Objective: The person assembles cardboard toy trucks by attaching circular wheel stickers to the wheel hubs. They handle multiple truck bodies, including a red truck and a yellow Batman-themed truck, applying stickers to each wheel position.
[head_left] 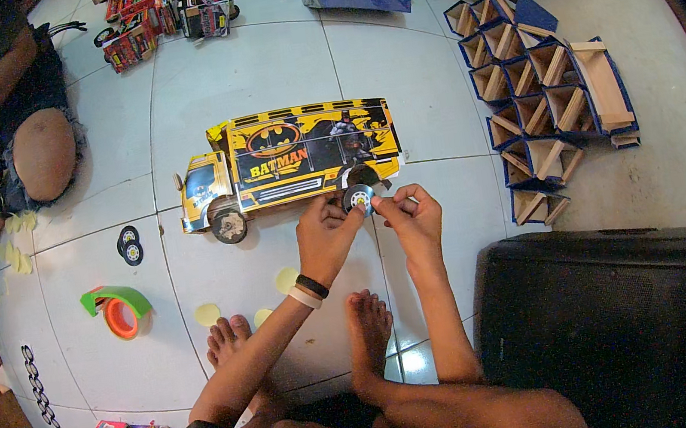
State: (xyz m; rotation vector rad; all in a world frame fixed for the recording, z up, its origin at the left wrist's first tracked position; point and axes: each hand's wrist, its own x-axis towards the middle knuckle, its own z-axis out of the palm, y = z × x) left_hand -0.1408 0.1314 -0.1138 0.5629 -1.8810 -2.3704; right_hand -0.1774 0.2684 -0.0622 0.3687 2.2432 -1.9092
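A round black wheel sticker (pixel 359 201) with a white and yellow centre is pinched between both hands. My left hand (pixel 327 235) grips its left edge, and my right hand (pixel 412 215) has its right edge between thumb and fingertips. Just behind them stands a yellow and black toy box truck (pixel 313 153), side facing me, cab to the left. Its front wheel (pixel 229 226) looks plain and pale, without a printed disc. The sticker partly covers the area below the rear wheel (pixel 360 175). Whether the sticker touches that wheel, I cannot tell.
Wheel stickers (pixel 130 245) and a green tape dispenser (pixel 119 308) lie left on the tiles. Pale yellow discs (pixel 207 315) are near my feet. Wooden-edged blue truck bodies (pixel 536 102) stack at right, behind a black case (pixel 606 301). Another person's knee (pixel 47 155) is at left; toy trucks (pixel 161 17) stand far back.
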